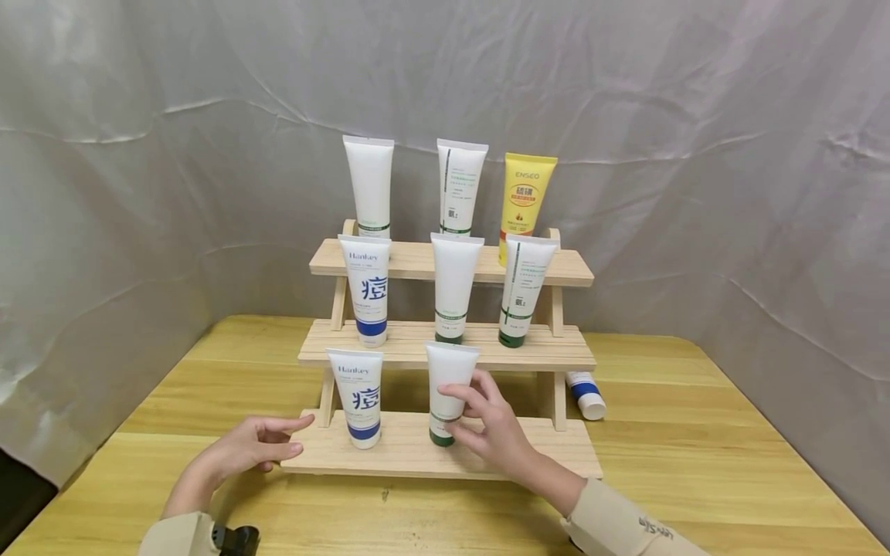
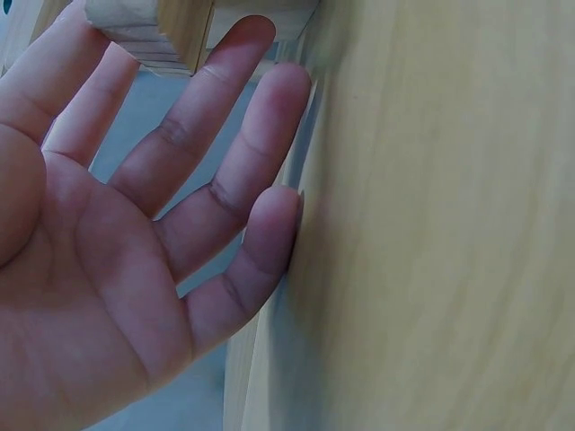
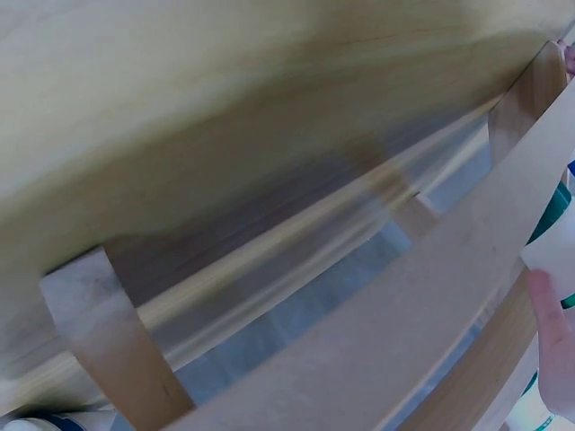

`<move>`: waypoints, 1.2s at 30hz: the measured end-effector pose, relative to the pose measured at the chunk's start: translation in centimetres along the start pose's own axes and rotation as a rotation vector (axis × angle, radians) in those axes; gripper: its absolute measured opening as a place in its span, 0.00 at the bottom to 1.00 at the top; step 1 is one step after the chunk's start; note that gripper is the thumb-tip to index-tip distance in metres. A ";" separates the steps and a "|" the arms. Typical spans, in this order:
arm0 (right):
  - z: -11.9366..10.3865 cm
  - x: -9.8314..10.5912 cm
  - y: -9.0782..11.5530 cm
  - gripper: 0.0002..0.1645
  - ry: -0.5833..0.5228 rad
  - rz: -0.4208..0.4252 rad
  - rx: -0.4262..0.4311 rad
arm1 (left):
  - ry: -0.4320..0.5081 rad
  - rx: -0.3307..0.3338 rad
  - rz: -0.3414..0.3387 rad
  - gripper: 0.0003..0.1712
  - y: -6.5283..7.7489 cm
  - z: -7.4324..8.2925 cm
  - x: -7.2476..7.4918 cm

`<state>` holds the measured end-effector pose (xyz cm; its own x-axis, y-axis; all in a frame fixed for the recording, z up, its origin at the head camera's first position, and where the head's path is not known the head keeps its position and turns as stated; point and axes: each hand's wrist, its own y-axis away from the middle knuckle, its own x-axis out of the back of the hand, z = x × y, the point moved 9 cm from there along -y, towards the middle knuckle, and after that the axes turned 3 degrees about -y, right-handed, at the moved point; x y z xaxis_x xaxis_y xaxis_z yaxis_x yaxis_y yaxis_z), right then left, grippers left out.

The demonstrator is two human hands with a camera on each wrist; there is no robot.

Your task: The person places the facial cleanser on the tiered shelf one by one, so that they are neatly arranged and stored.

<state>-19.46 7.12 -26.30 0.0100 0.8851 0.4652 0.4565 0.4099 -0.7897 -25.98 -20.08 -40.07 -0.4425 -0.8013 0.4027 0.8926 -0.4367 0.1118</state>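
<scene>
On the bottom tier of a three-step wooden rack (image 1: 445,462), my right hand (image 1: 497,428) holds a white squeeze tube (image 1: 448,367) with a dark green cap, thumb and fingers around its right side. The tube stands cap down. In the right wrist view only a finger (image 3: 550,332) and part of the tube show at the right edge. My left hand (image 1: 250,446) is at the left end of the bottom board, fingers loosely extended; in the left wrist view its fingertips (image 2: 256,36) lie against the board's end. A white-and-blue Hankey tube (image 1: 358,401) stands between the hands.
The middle tier bears another Hankey tube (image 1: 368,293) and two green-capped tubes (image 1: 455,282). Above stand two white tubes (image 1: 371,181) and a yellow tube (image 1: 524,193). A blue-banded tube (image 1: 587,398) lies on the table (image 1: 695,463) behind the rack's right side. Grey cloth (image 1: 626,100) hangs behind.
</scene>
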 end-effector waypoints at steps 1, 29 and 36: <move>0.1 0.0 0.1 0.32 -0.002 0.000 -0.001 | 0.000 -0.001 -0.001 0.32 0.0 0.0 0.0; 4.8 4.6 5.0 0.19 -0.102 0.045 -0.203 | -0.007 -0.018 -0.019 0.32 0.0 0.2 0.0; 5.4 6.3 6.4 0.17 -0.073 0.046 -0.214 | 0.000 -0.022 -0.025 0.31 0.0 0.1 0.0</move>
<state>-21.30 16.54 -30.64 -0.0257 0.9187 0.3941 0.6357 0.3193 -0.7028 -25.98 -19.99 -39.97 -0.4648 -0.7898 0.4001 0.8791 -0.4656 0.1021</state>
